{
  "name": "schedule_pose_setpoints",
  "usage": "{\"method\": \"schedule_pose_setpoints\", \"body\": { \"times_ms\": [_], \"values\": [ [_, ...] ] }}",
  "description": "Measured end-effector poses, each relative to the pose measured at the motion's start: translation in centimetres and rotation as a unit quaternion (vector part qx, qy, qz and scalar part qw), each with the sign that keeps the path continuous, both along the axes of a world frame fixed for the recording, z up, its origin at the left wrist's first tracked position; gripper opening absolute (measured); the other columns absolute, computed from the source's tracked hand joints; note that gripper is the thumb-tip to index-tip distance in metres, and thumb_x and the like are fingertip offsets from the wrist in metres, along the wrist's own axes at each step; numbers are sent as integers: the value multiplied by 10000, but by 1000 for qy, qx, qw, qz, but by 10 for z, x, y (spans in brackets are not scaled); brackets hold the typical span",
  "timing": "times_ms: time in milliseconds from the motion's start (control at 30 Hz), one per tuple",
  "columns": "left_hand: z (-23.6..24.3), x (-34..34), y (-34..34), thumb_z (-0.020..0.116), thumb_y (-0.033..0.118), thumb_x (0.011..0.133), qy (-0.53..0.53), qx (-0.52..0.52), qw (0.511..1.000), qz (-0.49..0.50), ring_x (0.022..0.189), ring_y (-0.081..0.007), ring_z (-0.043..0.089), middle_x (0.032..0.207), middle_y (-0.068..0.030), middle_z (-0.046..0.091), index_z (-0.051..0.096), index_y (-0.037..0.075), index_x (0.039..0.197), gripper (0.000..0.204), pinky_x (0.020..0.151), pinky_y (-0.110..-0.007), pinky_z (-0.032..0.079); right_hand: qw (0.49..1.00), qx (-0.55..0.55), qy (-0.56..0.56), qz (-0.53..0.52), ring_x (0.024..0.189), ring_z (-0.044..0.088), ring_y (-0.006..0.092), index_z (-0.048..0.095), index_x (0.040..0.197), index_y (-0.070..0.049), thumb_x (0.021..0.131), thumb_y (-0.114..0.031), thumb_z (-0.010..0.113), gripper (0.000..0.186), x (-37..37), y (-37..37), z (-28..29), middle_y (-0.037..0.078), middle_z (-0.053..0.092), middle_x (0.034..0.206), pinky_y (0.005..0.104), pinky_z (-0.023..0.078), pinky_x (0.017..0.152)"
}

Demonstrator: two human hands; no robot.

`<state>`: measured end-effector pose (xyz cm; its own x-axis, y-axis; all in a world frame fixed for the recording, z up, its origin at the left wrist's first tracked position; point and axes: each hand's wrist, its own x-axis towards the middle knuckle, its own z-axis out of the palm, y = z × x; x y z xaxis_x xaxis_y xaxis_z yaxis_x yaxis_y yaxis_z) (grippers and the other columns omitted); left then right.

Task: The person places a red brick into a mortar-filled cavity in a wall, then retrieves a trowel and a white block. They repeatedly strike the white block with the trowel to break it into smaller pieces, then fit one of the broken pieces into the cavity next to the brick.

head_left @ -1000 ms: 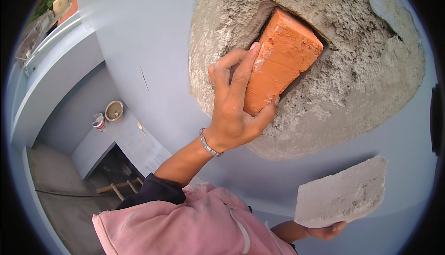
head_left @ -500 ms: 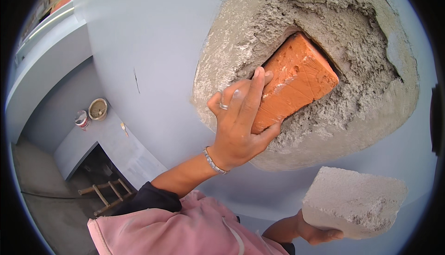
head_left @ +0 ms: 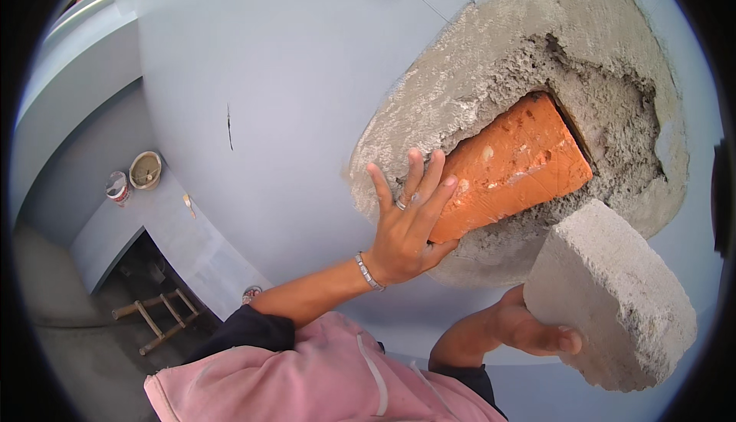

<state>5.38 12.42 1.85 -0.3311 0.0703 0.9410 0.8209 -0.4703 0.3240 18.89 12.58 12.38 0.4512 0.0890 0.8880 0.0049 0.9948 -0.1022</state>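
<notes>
Orange brick (head_left: 514,161) sat slantwise in a rough hollow (head_left: 625,115) broken into a patch of grey plaster (head_left: 437,111) on the pale blue wall (head_left: 284,54); its upper right end lay deep in the hollow beside a dark gap, and its lower left end met the left hand (head_left: 402,242). That hand was loose and wide, its fingers fanned apart rather than wrapped round anything; the index fingertip touched the brick's face near its lower left end, the thumb lay along the lower corner, and the other fingers reached over the plaster just beside it; whether those fingertips pressed on the plaster, I could not tell. A ring (head_left: 400,204) circled one finger, and a metal bracelet (head_left: 369,272) the wrist.

The right hand (head_left: 529,326) had a firm hold on a chunky, pale grey block (head_left: 613,299), its grip spread as broad as the block required; one digit lay bent across the near face with its nail showing, while the remaining fingers were hidden by the block; the block was tilted, its rough broken side facing right, and its top corner overlapped the lower edge of the plaster in view, though contact there could not be judged.
</notes>
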Motion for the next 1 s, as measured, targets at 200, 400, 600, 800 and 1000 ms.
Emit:
{"method": "schedule_pose_setpoints", "body": {
  "times_ms": [200, 400, 600, 800, 1000],
  "values": [
    [-7, -1, -3, 917, 184, 677, -6, 28, 999, 26, 1631, -517, 49, 1718, -359, 199, 509, 8, 1518, 952, 1230, -714, -126, 997, -59, 58, 9, 1539, 307, 405, 92, 1679, -136, 960, -702, 617, 1056, 3, 0, -12, 203, 229, 1662, 579, 387, 1240],
    [-2, -3, -13, 894, 241, 762, -29, 2, 1000, 3, 1639, -487, 82, 1711, -342, 246, 520, 32, 1534, 883, 1232, -714, -109, 986, -41, 163, -12, 1542, 317, 375, 145, 1680, -166, 980, -699, 570, 976, -2, -18, 2, 158, 237, 1682, 588, 341, 1257],
    [27, -40, -71, 830, 171, 830, 14, -106, 994, -39, 1583, -469, 253, 1658, -357, 322, 530, 11, 1514, 763, 1256, -612, 38, 990, -74, 108, -46, 1502, 389, 344, 215, 1654, -152, 976, -719, 544, 942, -34, -41, -12, 193, 243, 1670, 582, 358, 1238],
    [109, -93, -111, 764, 196, 941, 24, -98, 989, -109, 1038, -234, 707, 1232, -176, 698, 423, -5, 1579, 750, 963, -399, 549, 994, -84, 71, 23, 1491, 399, 347, 219, 1650, -144, 979, -698, 552, 931, -23, -38, -52, 197, 255, 1660, 579, 372, 1225],
    [182, -64, -123, 808, 295, 893, -2, -226, 973, -34, 885, -237, 730, 1030, -166, 748, 619, -23, 1366, 601, 835, -382, 575, 990, -93, 19, 101, 1480, 409, 350, 222, 1645, -136, 982, -676, 560, 920, -10, -32, -92, 201, 266, 1650, 575, 387, 1213]
  ]
}}
